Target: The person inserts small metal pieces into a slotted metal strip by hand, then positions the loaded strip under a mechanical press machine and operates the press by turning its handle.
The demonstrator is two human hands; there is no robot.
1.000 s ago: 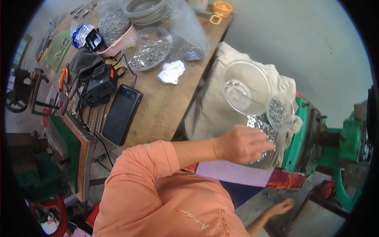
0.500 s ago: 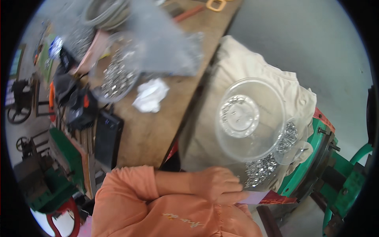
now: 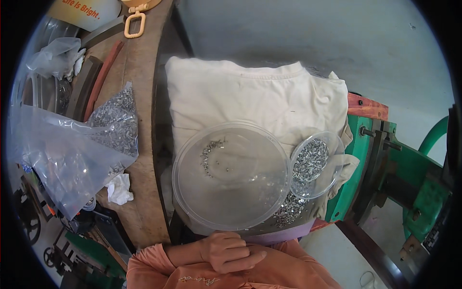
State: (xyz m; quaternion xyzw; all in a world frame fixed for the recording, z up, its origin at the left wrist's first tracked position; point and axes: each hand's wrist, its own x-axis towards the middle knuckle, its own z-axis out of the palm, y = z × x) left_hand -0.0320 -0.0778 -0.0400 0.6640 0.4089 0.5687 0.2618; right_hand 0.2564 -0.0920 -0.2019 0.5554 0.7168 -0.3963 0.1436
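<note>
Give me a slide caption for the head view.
Left hand near a large clear bowl with few metal parts; smaller bowl beside it.

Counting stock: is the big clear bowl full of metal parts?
Nearly empty: the big clear bowl holds only a few small metal parts near its upper left.
</note>
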